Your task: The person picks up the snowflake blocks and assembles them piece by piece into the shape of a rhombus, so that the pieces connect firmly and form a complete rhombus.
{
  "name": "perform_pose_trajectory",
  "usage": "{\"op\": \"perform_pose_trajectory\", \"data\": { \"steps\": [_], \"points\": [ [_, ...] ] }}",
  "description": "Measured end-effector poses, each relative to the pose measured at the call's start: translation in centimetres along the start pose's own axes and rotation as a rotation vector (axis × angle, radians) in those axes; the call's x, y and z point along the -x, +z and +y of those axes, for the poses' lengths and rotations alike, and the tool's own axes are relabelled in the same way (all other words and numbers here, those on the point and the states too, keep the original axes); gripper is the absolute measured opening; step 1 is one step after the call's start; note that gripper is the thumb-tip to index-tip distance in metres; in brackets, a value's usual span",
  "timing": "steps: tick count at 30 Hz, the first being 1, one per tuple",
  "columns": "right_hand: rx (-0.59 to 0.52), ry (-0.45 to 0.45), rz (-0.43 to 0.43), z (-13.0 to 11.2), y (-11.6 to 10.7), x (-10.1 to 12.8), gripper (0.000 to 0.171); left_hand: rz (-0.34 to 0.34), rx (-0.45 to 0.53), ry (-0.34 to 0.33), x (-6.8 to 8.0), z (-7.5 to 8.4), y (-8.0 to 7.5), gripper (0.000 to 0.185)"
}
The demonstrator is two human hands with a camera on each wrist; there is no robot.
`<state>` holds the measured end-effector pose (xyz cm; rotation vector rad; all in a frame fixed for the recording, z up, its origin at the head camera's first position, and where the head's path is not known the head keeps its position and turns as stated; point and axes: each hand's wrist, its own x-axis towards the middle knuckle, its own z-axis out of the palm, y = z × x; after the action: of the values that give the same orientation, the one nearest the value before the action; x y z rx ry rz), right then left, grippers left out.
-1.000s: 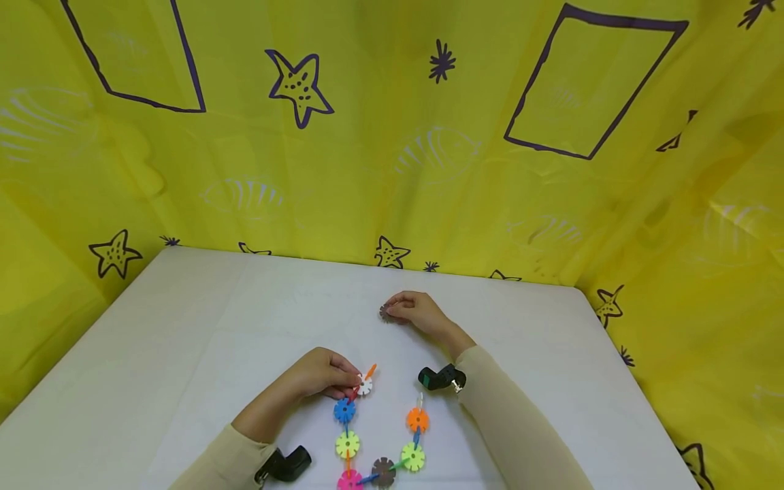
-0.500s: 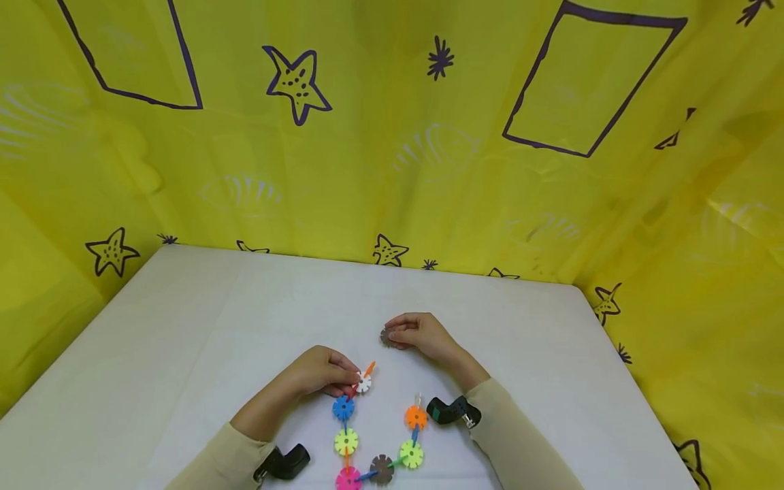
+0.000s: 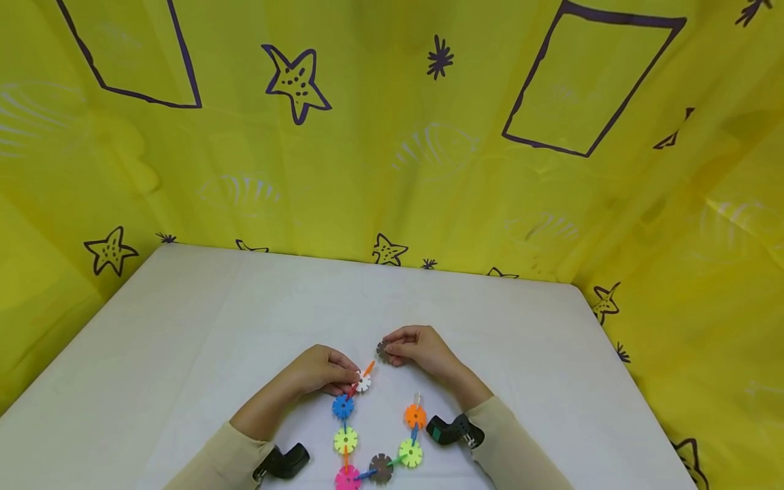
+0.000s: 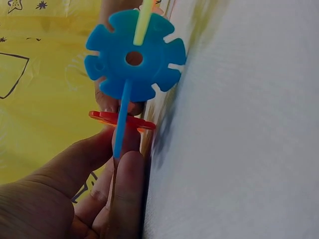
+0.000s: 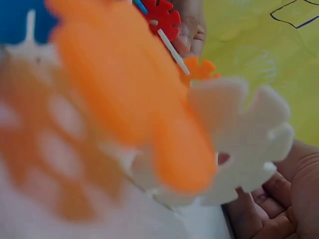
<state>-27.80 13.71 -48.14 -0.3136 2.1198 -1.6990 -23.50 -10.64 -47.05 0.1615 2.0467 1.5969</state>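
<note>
On the white table (image 3: pixel 184 340) lies a U-shaped chain of toothed plastic discs joined by thin sticks: blue (image 3: pixel 343 407), yellow-green (image 3: pixel 346 440), pink (image 3: pixel 347 478), brown (image 3: pixel 381 468), green (image 3: pixel 410 452) and orange (image 3: pixel 414 416). My left hand (image 3: pixel 324 371) pinches the white disc (image 3: pixel 363 382) at the chain's left end, where an orange stick (image 3: pixel 368 369) juts out. My right hand (image 3: pixel 419 348) pinches a loose brown disc (image 3: pixel 382 350) just beyond that stick. In the left wrist view the blue disc (image 4: pixel 134 57) stands over my fingers (image 4: pixel 119 189). The right wrist view shows a blurred orange disc (image 5: pixel 114 84).
A yellow cloth with dark stars and rectangles (image 3: pixel 392 136) hangs behind and beside the table. Black wrist cameras sit on the left sleeve (image 3: pixel 284 463) and the right sleeve (image 3: pixel 454 430). The table's far edge runs along the cloth.
My right hand has drawn the brown disc back from the far middle of the table towards the white disc and its orange stick. The left hand and the chain have stayed put.
</note>
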Motion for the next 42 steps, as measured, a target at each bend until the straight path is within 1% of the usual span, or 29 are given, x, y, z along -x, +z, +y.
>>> {"op": "perform_pose_trajectory", "data": {
  "steps": [6, 13, 23, 31, 42],
  "points": [
    [-0.032, -0.004, -0.006, -0.3, 0.7, 0.6, 0.029, -0.003, -0.009, 0.01, 0.1, 0.1, 0.0, 0.022],
    [-0.05, -0.002, 0.004, -0.1, 0.9, 0.6, 0.028, -0.012, 0.002, 0.017, 0.3, 0.3, 0.1, 0.022],
    [-0.056, 0.005, 0.008, -0.2, 1.0, 0.6, 0.028, -0.016, -0.007, 0.009, 0.1, 0.2, 0.2, 0.023],
    [-0.057, 0.008, 0.01, -0.1, 1.2, 0.6, 0.029, -0.017, -0.018, 0.024, 0.0, 0.1, 0.3, 0.022],
    [-0.076, 0.028, 0.028, -0.3, 1.6, 0.8, 0.027, -0.01, -0.038, 0.023, -0.1, 0.0, 0.3, 0.021]
  ]
}}
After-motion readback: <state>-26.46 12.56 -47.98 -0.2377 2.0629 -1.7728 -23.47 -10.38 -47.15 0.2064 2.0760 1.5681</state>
